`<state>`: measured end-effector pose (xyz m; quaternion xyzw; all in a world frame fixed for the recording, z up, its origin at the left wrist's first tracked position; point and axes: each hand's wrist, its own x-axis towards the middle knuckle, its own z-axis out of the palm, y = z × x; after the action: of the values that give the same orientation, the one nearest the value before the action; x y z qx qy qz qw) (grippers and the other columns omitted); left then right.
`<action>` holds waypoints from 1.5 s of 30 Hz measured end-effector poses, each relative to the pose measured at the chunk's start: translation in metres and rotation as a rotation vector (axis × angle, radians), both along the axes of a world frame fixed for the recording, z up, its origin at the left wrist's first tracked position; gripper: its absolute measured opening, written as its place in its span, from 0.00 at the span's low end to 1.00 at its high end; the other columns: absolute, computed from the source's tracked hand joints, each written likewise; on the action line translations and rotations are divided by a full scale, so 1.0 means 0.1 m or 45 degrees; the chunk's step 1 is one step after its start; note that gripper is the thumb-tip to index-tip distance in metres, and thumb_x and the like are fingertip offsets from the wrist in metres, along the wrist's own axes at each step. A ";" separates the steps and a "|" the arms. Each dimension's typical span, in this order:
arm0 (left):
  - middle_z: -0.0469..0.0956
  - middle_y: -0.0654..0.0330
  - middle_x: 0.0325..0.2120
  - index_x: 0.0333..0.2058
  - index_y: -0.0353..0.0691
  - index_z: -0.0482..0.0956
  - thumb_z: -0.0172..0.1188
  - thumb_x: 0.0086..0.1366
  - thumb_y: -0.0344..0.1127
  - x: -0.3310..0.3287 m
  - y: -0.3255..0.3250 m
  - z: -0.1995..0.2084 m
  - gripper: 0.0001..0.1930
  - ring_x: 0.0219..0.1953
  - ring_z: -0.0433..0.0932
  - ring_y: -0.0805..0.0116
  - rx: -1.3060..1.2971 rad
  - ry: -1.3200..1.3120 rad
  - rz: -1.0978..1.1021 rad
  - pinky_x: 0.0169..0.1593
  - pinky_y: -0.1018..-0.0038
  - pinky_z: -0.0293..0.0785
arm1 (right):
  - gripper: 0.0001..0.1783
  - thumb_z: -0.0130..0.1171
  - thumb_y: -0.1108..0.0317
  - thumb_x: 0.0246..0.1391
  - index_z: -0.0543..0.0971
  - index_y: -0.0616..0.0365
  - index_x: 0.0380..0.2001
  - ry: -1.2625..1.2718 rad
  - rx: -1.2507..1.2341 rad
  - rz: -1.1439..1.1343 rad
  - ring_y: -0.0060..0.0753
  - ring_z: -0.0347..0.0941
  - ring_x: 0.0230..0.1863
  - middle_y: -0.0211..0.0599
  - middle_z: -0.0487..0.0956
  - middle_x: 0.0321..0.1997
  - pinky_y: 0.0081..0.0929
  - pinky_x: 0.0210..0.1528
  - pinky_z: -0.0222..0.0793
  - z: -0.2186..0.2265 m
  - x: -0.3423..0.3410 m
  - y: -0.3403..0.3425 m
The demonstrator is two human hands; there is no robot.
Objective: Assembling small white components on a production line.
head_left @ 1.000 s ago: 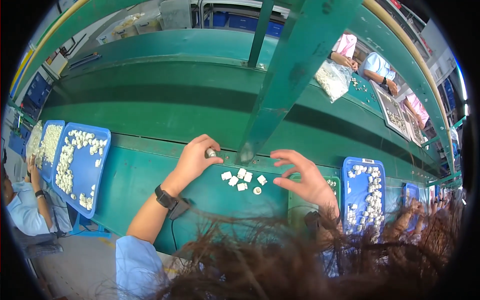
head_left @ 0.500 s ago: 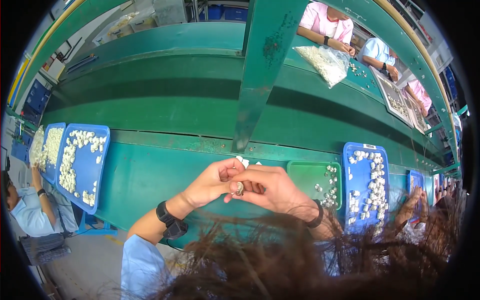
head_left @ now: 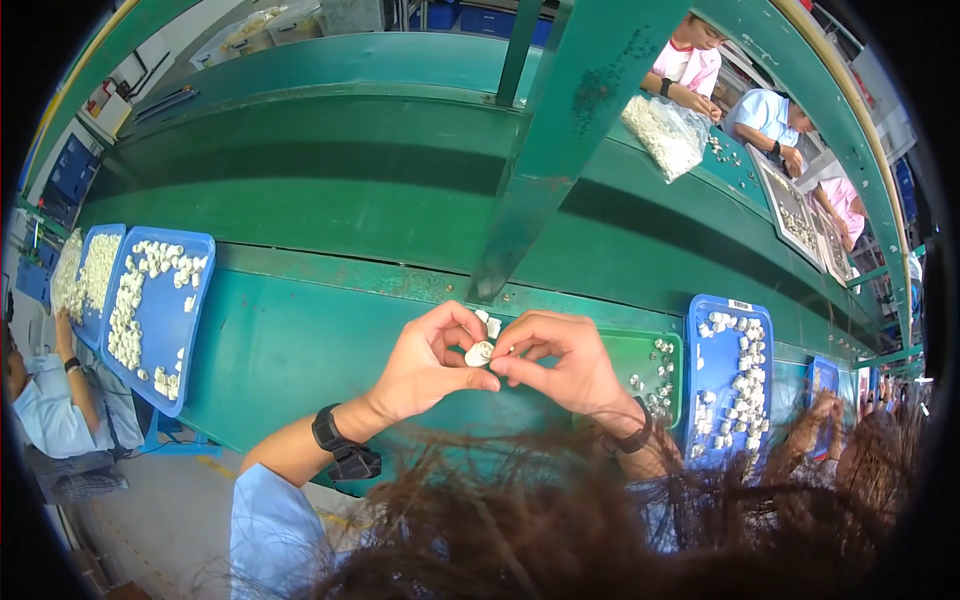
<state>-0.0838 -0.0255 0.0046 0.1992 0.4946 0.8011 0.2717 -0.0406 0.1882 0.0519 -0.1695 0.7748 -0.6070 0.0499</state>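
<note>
Left of the shallow green plastic tray (head_left: 622,352), the left hand (head_left: 422,362) pinches a small white cylindrical piece (head_left: 479,354); the right hand (head_left: 568,362) bunches its fingertips beside it, grip unclear.

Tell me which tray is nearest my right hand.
The green tray, partly hidden by your right hand; the blue trays lie farther away.

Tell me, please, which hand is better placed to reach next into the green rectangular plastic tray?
Probably the right hand: it is close to the green rectangular plastic tray. The left hand is farther away, beyond the right one, and holds a roughly cylindrical white part.
</note>
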 end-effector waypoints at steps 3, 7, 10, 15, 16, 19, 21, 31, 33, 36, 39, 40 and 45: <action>0.79 0.63 0.34 0.44 0.37 0.76 0.72 0.61 0.26 -0.04 -0.02 0.11 0.15 0.37 0.79 0.76 -0.146 -0.007 -0.112 0.36 0.78 0.80 | 0.06 0.68 0.77 0.60 0.83 0.66 0.40 -0.231 -0.300 -0.068 0.24 0.83 0.33 0.36 0.85 0.37 0.21 0.37 0.80 -0.12 -0.03 0.06; 0.77 0.64 0.31 0.45 0.38 0.77 0.62 0.72 0.38 -0.19 0.01 0.11 0.10 0.30 0.74 0.79 -0.367 -0.046 -0.374 0.29 0.82 0.70 | 0.07 0.66 0.80 0.60 0.82 0.68 0.41 -0.419 -0.235 -0.058 0.27 0.82 0.35 0.40 0.84 0.38 0.24 0.39 0.81 -0.09 -0.13 0.19; 0.76 0.65 0.29 0.46 0.39 0.78 0.53 0.78 0.47 -0.26 0.08 0.03 0.16 0.24 0.68 0.82 -0.295 -0.103 -0.475 0.25 0.83 0.61 | 0.07 0.66 0.79 0.61 0.81 0.67 0.42 -0.438 -0.232 -0.055 0.27 0.82 0.36 0.40 0.84 0.41 0.24 0.39 0.81 -0.13 -0.21 0.25; 0.72 0.70 0.27 0.45 0.42 0.77 0.45 0.81 0.51 -0.27 0.28 -0.17 0.19 0.22 0.59 0.84 -0.068 -0.220 -0.373 0.25 0.83 0.53 | 0.16 0.70 0.75 0.58 0.79 0.67 0.48 -0.288 -0.242 -0.193 0.30 0.81 0.45 0.41 0.82 0.47 0.28 0.45 0.82 -0.18 -0.34 0.31; 0.72 0.71 0.28 0.44 0.43 0.76 0.46 0.82 0.51 -0.23 0.31 -0.25 0.18 0.23 0.59 0.84 0.035 -0.371 -0.295 0.26 0.84 0.54 | 0.16 0.70 0.75 0.58 0.79 0.67 0.48 -0.288 -0.228 -0.193 0.30 0.81 0.45 0.41 0.82 0.47 0.28 0.45 0.82 -0.16 -0.38 0.28; 0.70 0.73 0.28 0.44 0.45 0.76 0.46 0.82 0.51 -0.16 0.43 -0.24 0.18 0.23 0.58 0.85 0.141 -0.572 -0.172 0.26 0.84 0.54 | 0.28 0.75 0.71 0.54 0.76 0.67 0.56 0.238 0.252 -0.303 0.33 0.79 0.53 0.40 0.81 0.51 0.34 0.55 0.80 -0.12 -0.42 0.18; 0.67 0.74 0.26 0.44 0.45 0.76 0.47 0.82 0.51 -0.14 0.48 -0.15 0.17 0.23 0.56 0.85 0.110 -0.642 -0.090 0.26 0.83 0.54 | 0.30 0.76 0.70 0.52 0.76 0.68 0.56 0.203 0.269 -0.262 0.36 0.80 0.53 0.41 0.81 0.50 0.36 0.57 0.79 -0.20 -0.47 0.23; 0.64 0.74 0.23 0.49 0.39 0.77 0.52 0.81 0.46 -0.19 0.49 -0.23 0.16 0.21 0.56 0.85 0.158 -0.751 -0.131 0.23 0.83 0.51 | 0.35 0.78 0.70 0.50 0.75 0.65 0.61 -0.032 0.258 -0.033 0.36 0.76 0.61 0.41 0.80 0.58 0.39 0.69 0.70 -0.22 -0.63 0.36; 0.64 0.74 0.22 0.50 0.37 0.77 0.53 0.80 0.45 -0.22 0.49 -0.25 0.16 0.21 0.56 0.86 0.230 -0.773 -0.168 0.23 0.83 0.50 | 0.35 0.78 0.70 0.50 0.76 0.65 0.60 -0.061 0.245 -0.015 0.36 0.76 0.61 0.41 0.80 0.58 0.39 0.69 0.70 -0.26 -0.65 0.42; 0.63 0.74 0.21 0.49 0.36 0.78 0.54 0.80 0.45 -0.24 0.47 -0.24 0.17 0.21 0.56 0.86 0.237 -0.783 -0.179 0.23 0.82 0.50 | 0.34 0.78 0.71 0.50 0.76 0.66 0.60 -0.116 0.222 0.026 0.36 0.76 0.62 0.41 0.80 0.59 0.39 0.70 0.70 -0.29 -0.69 0.46; 0.63 0.74 0.21 0.48 0.35 0.78 0.55 0.79 0.45 -0.25 0.48 -0.26 0.17 0.21 0.55 0.86 0.237 -0.787 -0.171 0.22 0.82 0.50 | 0.32 0.77 0.71 0.49 0.77 0.66 0.58 -0.102 0.222 0.046 0.35 0.77 0.61 0.41 0.81 0.57 0.39 0.70 0.69 -0.29 -0.70 0.46; 0.63 0.74 0.20 0.48 0.35 0.78 0.55 0.79 0.45 -0.25 0.48 -0.27 0.17 0.20 0.55 0.86 0.232 -0.789 -0.159 0.22 0.82 0.50 | 0.32 0.77 0.71 0.49 0.77 0.66 0.58 -0.101 0.224 0.049 0.35 0.77 0.61 0.41 0.81 0.57 0.39 0.70 0.69 -0.29 -0.71 0.46; 0.62 0.74 0.20 0.49 0.34 0.78 0.56 0.79 0.46 -0.26 0.46 -0.21 0.17 0.20 0.55 0.85 0.179 -0.825 -0.183 0.23 0.81 0.51 | 0.29 0.76 0.70 0.47 0.80 0.65 0.54 0.000 0.251 0.041 0.35 0.81 0.55 0.41 0.84 0.51 0.37 0.64 0.74 -0.29 -0.73 0.42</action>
<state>-0.1099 0.0207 -0.0166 -0.0131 0.3109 0.8338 0.4560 -0.1141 0.2307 0.0228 -0.1762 0.8279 -0.5270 0.0760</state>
